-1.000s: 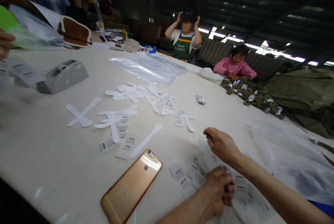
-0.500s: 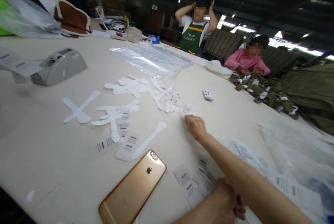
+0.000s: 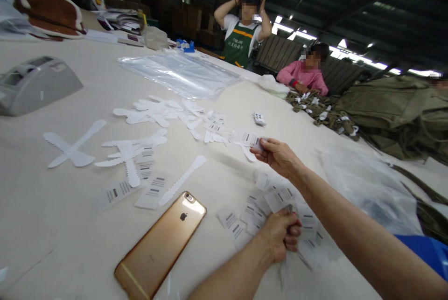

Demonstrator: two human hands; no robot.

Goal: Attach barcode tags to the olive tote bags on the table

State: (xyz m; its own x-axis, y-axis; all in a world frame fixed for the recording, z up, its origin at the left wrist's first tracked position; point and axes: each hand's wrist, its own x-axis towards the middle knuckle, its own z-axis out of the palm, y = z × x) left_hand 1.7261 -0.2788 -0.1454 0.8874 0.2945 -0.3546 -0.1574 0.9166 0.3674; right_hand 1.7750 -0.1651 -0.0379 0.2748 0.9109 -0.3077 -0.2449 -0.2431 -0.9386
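Desk (image 3: 70,225): pale top, filling the frame's lower left and middle.
Grey dispenser (image 3: 52,84): far left of frame, well apart from both hands.
Phone (image 3: 163,244): gold, lower middle-left, lying slantwise, camera end toward upper right.
Loose labels (image 3: 252,210): white, printed, overlapping, lower centre, beside the left hand.
Held label (image 3: 248,137): centre of frame, left of the right hand's grip; long axis nearly level, falling slightly rightward; free end over or near the white slips (image 3: 217,136).
Right hand (image 3: 275,154): thumb and fingers pinching the held label's right end; the nearer hand to it.
Left hand (image 3: 283,235): lower centre, below the right hand in frame and apart from it; fingers curled closed around a grey object (image 3: 291,209), mostly hidden, kind unclear.
Clear plastic (image 3: 364,188): right of frame, beyond the right forearm.
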